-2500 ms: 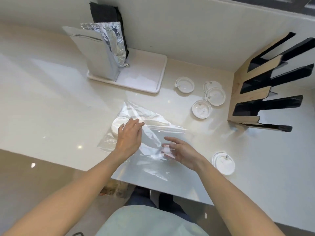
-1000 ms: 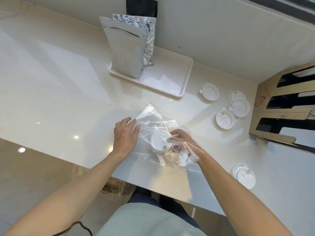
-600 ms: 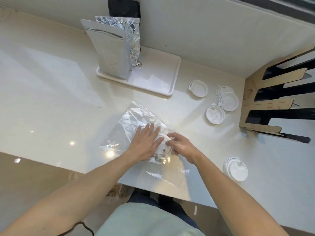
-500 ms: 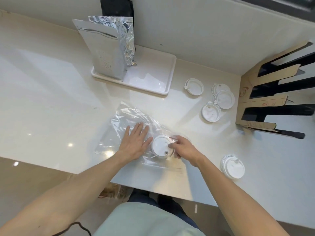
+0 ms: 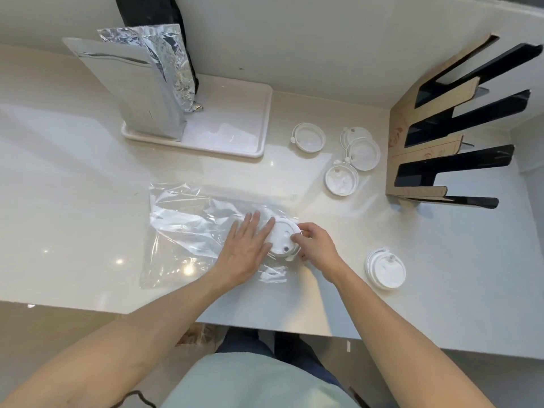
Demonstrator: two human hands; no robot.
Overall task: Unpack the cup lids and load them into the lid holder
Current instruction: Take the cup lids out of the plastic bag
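right hand (image 5: 316, 245) pinches the lid stack (image 5: 284, 238) at the plastic bag (image 5: 188, 231) mouth, left hand (image 5: 245, 248) flat and open pinning the bag; lid holder (image 5: 441, 142) lies up-right, nearer the right.

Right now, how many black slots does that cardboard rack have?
4, stacked in the rack at the right: top slot, second, third, bottom. No lids show in them, though their far ends run out of sight.

two hands, one plastic bag (image 5: 191, 225), one tray (image 5: 235, 142), two foil pouches, one lid holder (image 5: 424, 160).
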